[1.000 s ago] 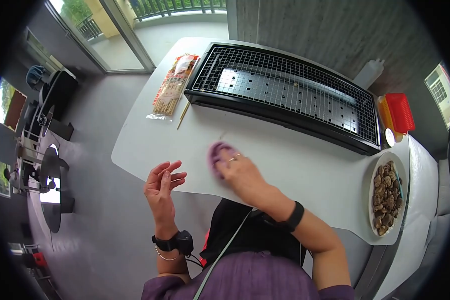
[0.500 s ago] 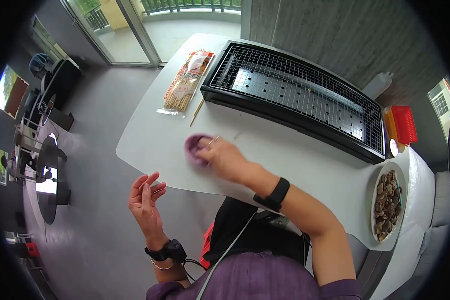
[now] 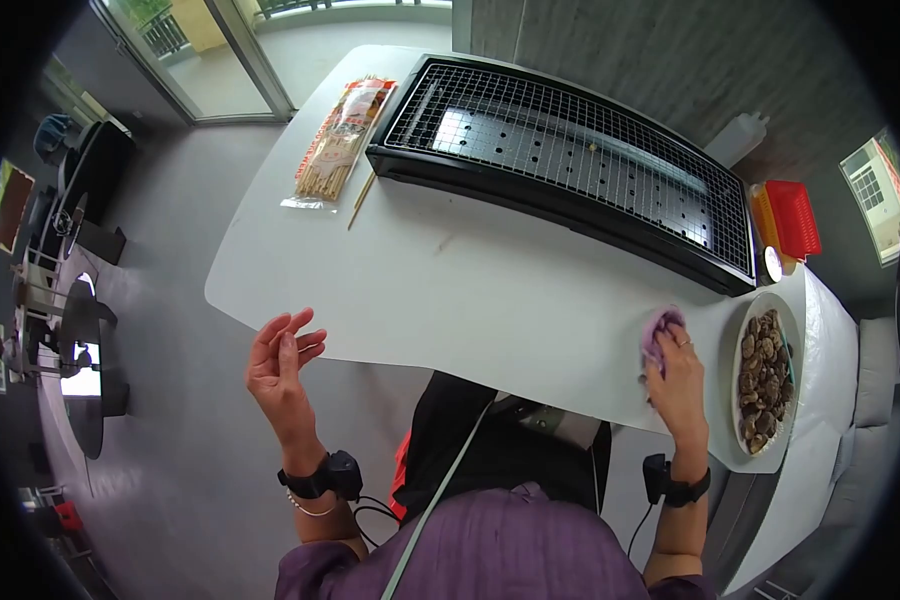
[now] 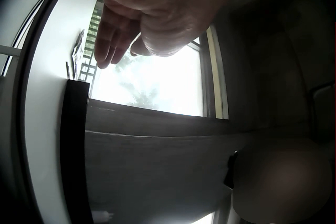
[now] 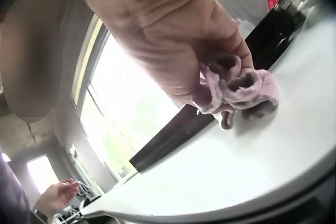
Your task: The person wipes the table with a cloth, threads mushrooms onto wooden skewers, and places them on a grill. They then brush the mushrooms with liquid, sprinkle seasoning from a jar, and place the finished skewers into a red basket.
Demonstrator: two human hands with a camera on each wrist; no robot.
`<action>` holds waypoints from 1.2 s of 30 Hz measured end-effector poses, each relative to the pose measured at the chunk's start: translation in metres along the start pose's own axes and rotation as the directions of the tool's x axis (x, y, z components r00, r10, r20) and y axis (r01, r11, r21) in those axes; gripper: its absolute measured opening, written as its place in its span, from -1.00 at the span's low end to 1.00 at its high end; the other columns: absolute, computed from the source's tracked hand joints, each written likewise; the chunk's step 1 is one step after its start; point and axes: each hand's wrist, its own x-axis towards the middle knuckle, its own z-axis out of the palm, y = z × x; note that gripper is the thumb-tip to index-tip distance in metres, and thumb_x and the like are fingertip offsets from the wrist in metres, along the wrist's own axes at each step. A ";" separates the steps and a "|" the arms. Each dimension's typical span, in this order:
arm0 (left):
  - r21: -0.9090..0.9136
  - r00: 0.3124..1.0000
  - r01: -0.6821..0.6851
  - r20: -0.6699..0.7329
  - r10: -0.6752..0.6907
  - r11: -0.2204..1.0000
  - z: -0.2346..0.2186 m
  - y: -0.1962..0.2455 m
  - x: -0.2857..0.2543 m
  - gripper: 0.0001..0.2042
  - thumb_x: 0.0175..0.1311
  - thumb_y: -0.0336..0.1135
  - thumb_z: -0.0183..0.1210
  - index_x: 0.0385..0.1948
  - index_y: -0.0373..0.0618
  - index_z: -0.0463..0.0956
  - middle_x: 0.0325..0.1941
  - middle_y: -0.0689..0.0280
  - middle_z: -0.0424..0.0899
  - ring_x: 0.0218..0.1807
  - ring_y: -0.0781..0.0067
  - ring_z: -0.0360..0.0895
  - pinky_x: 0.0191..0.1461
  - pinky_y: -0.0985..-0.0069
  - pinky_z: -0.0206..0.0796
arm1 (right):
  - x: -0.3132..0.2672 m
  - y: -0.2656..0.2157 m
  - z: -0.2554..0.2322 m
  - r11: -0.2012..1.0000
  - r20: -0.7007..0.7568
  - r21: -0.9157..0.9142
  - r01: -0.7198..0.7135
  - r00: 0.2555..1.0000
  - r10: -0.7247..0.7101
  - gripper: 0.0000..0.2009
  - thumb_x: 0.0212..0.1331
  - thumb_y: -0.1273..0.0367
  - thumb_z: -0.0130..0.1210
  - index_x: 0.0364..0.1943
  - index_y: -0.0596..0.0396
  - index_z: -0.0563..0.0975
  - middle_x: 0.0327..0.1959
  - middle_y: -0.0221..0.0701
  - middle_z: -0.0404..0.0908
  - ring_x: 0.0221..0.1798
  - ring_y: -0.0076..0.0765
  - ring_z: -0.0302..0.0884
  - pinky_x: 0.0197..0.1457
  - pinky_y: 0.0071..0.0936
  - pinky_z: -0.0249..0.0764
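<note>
My right hand [image 3: 678, 385] grips a bunched purple cloth [image 3: 660, 335] on the white table [image 3: 530, 320], near the front right. In the right wrist view the cloth [image 5: 244, 90] is crumpled into folds under the fingers, against the tabletop. My left hand [image 3: 285, 375] is held up off the front left edge, fingers loosely bent, with nothing in it. The left wrist view shows that hand [image 4: 152, 19] from the palm side, also holding nothing. A faint smudge [image 3: 445, 242] marks the tabletop in front of the grill.
A long black grill [image 3: 570, 150] with a wire mesh lies along the back. Left of it are a bag of bamboo skewers [image 3: 335, 150] and loose skewers [image 3: 361, 200]. At right stand a plate of mushrooms [image 3: 765, 385], a red basket [image 3: 793, 220] and a white bottle [image 3: 738, 138].
My right hand has swept the purple cloth across the tabletop, first a little left, then far right beside the mushroom plate. My left hand has shifted slightly left and stays raised.
</note>
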 end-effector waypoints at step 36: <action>0.878 0.988 -0.096 0.027 0.152 0.468 -0.134 -0.039 0.171 -0.66 -0.04 -0.59 0.04 -0.19 -0.10 0.60 0.04 0.19 0.55 0.12 0.17 0.42 0.22 0.38 0.22 | 0.030 -0.055 0.000 0.810 0.137 0.585 0.045 0.979 -0.153 -0.67 -0.05 0.59 0.03 -0.10 0.19 0.53 0.10 -0.20 0.45 0.01 -0.21 0.47 -0.07 -0.41 0.46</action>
